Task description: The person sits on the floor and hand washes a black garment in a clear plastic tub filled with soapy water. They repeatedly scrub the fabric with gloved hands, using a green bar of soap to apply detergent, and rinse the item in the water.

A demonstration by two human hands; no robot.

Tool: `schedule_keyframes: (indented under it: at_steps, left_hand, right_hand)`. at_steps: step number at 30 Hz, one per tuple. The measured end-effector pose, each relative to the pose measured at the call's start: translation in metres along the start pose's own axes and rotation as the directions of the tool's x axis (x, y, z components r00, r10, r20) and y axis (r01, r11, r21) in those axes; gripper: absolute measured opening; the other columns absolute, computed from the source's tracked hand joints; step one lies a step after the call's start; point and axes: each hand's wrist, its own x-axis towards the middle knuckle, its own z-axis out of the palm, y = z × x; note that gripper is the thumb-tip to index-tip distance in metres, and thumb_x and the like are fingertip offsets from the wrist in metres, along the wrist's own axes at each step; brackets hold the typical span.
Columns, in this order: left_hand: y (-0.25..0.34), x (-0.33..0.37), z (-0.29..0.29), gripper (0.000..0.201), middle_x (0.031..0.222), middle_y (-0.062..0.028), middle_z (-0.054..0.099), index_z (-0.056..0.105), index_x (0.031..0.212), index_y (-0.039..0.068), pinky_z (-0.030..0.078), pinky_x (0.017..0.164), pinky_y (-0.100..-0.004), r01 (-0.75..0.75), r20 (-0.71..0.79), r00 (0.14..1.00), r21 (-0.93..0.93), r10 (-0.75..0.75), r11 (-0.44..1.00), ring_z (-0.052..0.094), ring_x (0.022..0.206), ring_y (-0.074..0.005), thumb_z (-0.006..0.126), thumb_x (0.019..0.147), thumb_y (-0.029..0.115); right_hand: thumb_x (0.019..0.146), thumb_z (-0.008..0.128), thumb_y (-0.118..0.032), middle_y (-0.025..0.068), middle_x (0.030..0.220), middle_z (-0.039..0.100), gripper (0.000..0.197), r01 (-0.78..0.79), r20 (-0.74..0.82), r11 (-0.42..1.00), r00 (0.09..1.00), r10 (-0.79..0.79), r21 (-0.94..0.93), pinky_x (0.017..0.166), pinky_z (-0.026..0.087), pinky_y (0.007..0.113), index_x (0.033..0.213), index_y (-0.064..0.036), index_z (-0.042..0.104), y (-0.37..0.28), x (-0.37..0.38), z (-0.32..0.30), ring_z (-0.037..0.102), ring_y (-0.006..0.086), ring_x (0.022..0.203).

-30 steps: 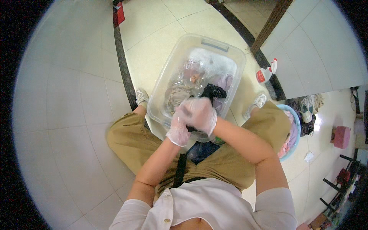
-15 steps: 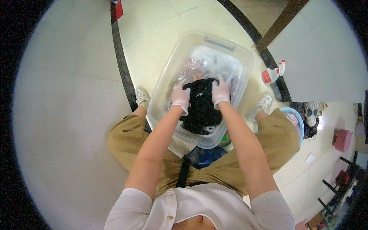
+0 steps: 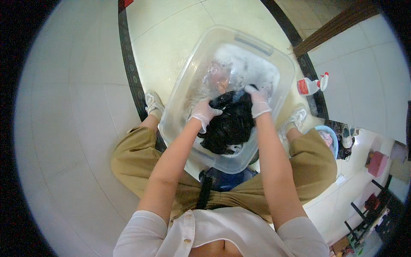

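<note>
Between my legs stands a clear plastic tub [image 3: 173,98] of sudsy water. A wet black garment [image 3: 229,128] lies bunched in its near half. My left hand [image 3: 204,112], in a thin whitish glove, is closed on the garment's left side. On its far right part my right hand [image 3: 258,102], gloved alike, grips the black cloth. White foam [image 3: 248,60] covers the far end of the water. A pinkish item [image 3: 219,77] shows under the water beyond the garment.
To the tub's right a spray bottle [image 3: 309,86] with a red and white head rests by the dark floor border. A light blue basin [image 3: 334,136] with cloth inside stands beyond my right knee. Shoes [image 3: 347,135] and a pink stool [image 3: 376,163] are farther right.
The black garment has been bunched and folded over, its far edge now gathered between my hands. My right hand has moved slightly right, and the whole view has shifted a little.
</note>
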Motion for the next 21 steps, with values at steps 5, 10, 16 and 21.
schedule_keyframes:
  at_steps: [5, 10, 16, 21]
  left_hand:
    - [0.01, -0.034, 0.003, 0.044, 0.094, -0.0119, 0.065, 0.06, 0.107, 0.003, 0.049, 0.075, -0.0342, 0.106, 0.18, 0.983, -0.706, 0.033, 0.7, 0.063, 0.081, -0.0238, 0.071, 0.071, 0.025]
    - [0.01, -0.031, 0.038, 0.04, 0.101, -0.006, 0.063, 0.057, 0.112, 0.009, 0.05, 0.077, -0.0364, 0.335, 0.329, 0.942, -0.919, 0.067, -0.209, 0.06, 0.089, -0.0203, 0.057, 0.085, 0.039]
    - [0.018, -0.063, 0.06, 0.024, 0.102, -0.0083, 0.059, 0.055, 0.106, 0.009, 0.045, 0.076, -0.0308, -0.538, -0.418, 0.843, -0.658, 0.339, 0.527, 0.056, 0.091, -0.018, 0.048, 0.089, 0.026]
    - [0.003, -0.058, 0.027, 0.023, 0.084, -0.002, 0.062, 0.062, 0.095, 0.006, 0.046, 0.07, -0.0262, 0.143, 0.007, 0.904, -0.947, 0.427, -0.286, 0.057, 0.075, -0.0142, 0.049, 0.088, 0.024]
  right_hand:
    - [0.078, 0.063, -0.031, 0.0129, 0.12, 0.052, 0.052, 0.132, -0.095, 0.986, 0.988, -0.123, 0.102, 0.092, 0.037, 0.036, 0.121, -0.0034, 0.05, 0.002, -0.021, -0.01, 0.047, 0.025, 0.107]
    - [0.085, 0.056, -0.034, 0.0157, 0.101, 0.059, 0.035, 0.386, 0.016, 0.92, 0.922, -0.386, -0.071, 0.087, 0.041, 0.032, 0.102, -0.0036, 0.054, -0.001, -0.077, 0.046, 0.056, 0.026, 0.096]
    - [0.085, 0.053, -0.036, 0.022, 0.075, 0.061, 0.035, 0.4, -0.157, 0.83, 0.859, -0.487, -0.388, 0.063, 0.047, 0.044, 0.077, -0.004, 0.063, -0.015, -0.124, 0.058, 0.059, 0.0406, 0.069]
    - [0.083, 0.055, -0.027, 0.0189, 0.072, 0.061, 0.026, 0.602, -0.011, 0.743, 0.775, -0.632, -0.293, 0.062, 0.046, 0.041, 0.072, -0.0055, 0.063, -0.049, -0.169, 0.089, 0.059, 0.0379, 0.067]
